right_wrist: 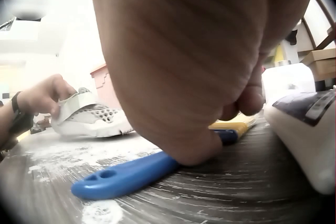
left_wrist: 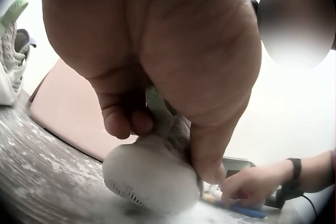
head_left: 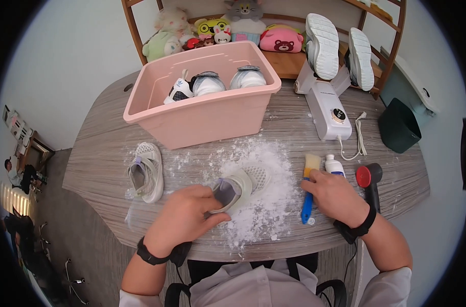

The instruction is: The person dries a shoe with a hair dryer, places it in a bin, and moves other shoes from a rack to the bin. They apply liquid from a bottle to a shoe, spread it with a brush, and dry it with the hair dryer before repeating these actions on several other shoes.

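My left hand holds a pale sneaker by its ankle opening, thumb on the near side and fingers on the far side. The shoe stands over white powder spread across the table, toe pointing away to the right. In the left wrist view its rounded heel shows below my fingers. At the right, my right hand pinches a paintbrush where the blue handle meets the yellow neck. The brush lies along the tabletop, its pale bristles pointing away from me. A matching sneaker sits to the left.
A pink bin with several shoes stands behind. A white shoe dryer carries two upturned shoes. Close to my right hand are a white bottle and a black tool with a red end. A dark green bin stands far right.
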`<state>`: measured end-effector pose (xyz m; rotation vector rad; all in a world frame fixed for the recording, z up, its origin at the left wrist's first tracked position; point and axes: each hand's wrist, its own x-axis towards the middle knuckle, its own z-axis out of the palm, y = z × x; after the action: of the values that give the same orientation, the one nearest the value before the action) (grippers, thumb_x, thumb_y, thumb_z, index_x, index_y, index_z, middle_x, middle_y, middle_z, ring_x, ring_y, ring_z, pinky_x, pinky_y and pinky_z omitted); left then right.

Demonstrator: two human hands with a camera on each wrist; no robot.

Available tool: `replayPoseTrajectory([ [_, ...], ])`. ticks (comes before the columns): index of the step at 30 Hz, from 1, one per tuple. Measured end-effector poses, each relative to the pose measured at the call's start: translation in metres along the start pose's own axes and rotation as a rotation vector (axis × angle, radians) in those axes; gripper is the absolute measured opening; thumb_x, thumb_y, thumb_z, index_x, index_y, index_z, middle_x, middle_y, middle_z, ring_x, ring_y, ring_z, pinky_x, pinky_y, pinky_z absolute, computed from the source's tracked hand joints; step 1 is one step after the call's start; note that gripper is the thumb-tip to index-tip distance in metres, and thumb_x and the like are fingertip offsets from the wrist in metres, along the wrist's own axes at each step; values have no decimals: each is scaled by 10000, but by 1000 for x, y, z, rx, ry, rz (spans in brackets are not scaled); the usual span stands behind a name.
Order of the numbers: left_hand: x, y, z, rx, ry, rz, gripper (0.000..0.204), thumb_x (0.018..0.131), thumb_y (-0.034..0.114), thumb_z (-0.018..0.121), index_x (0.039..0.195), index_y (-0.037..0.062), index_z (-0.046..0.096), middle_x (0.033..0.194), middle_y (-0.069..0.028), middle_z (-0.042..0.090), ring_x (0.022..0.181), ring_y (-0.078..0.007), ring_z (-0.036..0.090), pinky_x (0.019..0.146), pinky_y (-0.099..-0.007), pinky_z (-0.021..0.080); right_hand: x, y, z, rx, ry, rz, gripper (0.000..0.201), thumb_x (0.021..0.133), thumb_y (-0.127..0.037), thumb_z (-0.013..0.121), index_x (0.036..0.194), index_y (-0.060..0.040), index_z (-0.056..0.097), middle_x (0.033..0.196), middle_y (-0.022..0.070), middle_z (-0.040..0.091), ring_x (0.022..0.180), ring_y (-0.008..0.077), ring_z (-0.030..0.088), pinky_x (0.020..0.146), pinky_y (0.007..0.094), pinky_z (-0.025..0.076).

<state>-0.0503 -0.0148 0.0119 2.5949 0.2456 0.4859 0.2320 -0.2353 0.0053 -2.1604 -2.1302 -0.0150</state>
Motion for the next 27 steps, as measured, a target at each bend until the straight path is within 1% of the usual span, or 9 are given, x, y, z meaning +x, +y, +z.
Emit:
replayPoseTrajectory([
  [5, 12, -1, 5, -154, -102, -15, 196, 767, 157, 865, 862, 29, 751, 779, -105, 632, 735, -333, 635, 657, -411, 507, 13, -6, -9, 88, 71, -28, 175, 810, -55, 697, 968, -38, 623, 923, 121, 636, 817, 283, 695, 696, 392, 561],
  [7, 18, 0, 2, 101, -119, 89, 175, 779, 126, 827, 871, 18, 725, 794, -125, 643, 743, -346, 641, 664, -429, 510, 22, -8, -10, 140, 138, -57, 157, 807, -62, 708, 931, -34, 615, 892, 115, 644, 779, 273, 690, 665, 389, 547],
  [9, 29, -5, -1, 44, -134, 84, 167, 773, 110, 807, 856, 9, 704, 795, -131, 643, 737, -349, 635, 660, -421, 503, 25, -14, -22, 598, 309, 196, 116, 865, -88, 702, 888, -33, 602, 800, 120, 627, 687, 250, 641, 627, 361, 505],
  [11, 41, -15, -3, -10, -154, 95, 159, 767, 94, 788, 840, 0, 682, 795, -137, 643, 730, -352, 629, 655, -414, 496, 38, -16, -19, 647, 406, 193, 156, 968, -129, 682, 872, -28, 612, 757, 82, 621, 647, 177, 591, 608, 311, 466],
  [13, 52, -29, -1, -292, -71, 52, 151, 757, 64, 763, 829, -13, 654, 772, -150, 618, 704, -344, 601, 643, -387, 473, 53, -17, -12, 1041, 586, 186, 196, 1029, -174, 658, 901, -28, 631, 754, 30, 621, 642, 109, 561, 596, 270, 447],
  [20, 50, -53, 19, -479, -110, 65, 148, 716, 50, 668, 738, -32, 547, 717, -152, 529, 660, -325, 534, 622, -380, 426, 58, -21, 19, 1498, 526, 371, 224, 1056, -211, 644, 938, -22, 663, 768, 4, 629, 650, 75, 564, 590, 247, 443],
  [21, 51, -55, 20, -481, -115, 63, 148, 716, 50, 668, 738, -32, 547, 717, -152, 529, 660, -325, 534, 622, -380, 426, 58, -22, 23, 1500, 527, 376, 224, 1056, -211, 644, 938, -22, 663, 768, 4, 629, 650, 75, 564, 590, 247, 443],
  [24, 51, -61, 23, -502, -121, 56, 190, 720, 80, 678, 718, -28, 521, 707, -153, 504, 643, -321, 503, 604, -381, 397, 59, -21, 27, 904, 684, 89, 244, 1071, -223, 613, 926, -30, 650, 788, 29, 643, 643, 77, 566, 597, 252, 459],
  [27, 50, -68, 24, -488, -164, 46, 228, 724, 114, 689, 719, -31, 513, 703, -150, 489, 638, -321, 488, 593, -376, 377, 55, -20, 25, 1138, 795, 257, 227, 1063, -206, 620, 931, -24, 656, 805, 31, 648, 657, 80, 560, 599, 258, 450],
])
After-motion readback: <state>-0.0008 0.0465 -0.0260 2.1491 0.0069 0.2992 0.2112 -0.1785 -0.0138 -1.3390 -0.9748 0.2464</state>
